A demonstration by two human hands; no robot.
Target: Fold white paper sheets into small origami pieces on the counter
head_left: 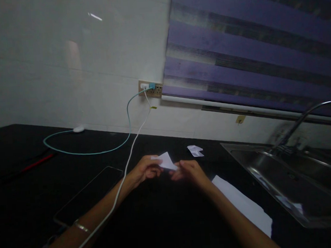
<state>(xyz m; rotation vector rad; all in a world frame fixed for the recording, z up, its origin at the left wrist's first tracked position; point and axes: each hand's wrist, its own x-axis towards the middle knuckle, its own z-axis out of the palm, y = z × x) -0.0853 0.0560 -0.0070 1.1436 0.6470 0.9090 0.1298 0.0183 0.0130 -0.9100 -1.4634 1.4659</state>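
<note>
A small piece of white folded paper (165, 160) is held up above the black countertop, its top coming to a point. My left hand (148, 168) pinches its left side between thumb and fingers. At its lower right corner, my right hand (188, 171) grips the paper with closed fingers. Beyond my right hand, another folded white paper piece (195, 151) lies on the counter near the wall. White paper sheets (241, 203) lie beside my right forearm, partly covered by it.
A metal sink (271, 177) with a curved faucet (304, 120) is at the right. A dark tablet-like object (88, 195) lies at the left. A white cable (128, 160) from the wall socket (157, 89) crosses over my left forearm. A teal cable (91, 153) loops on the counter.
</note>
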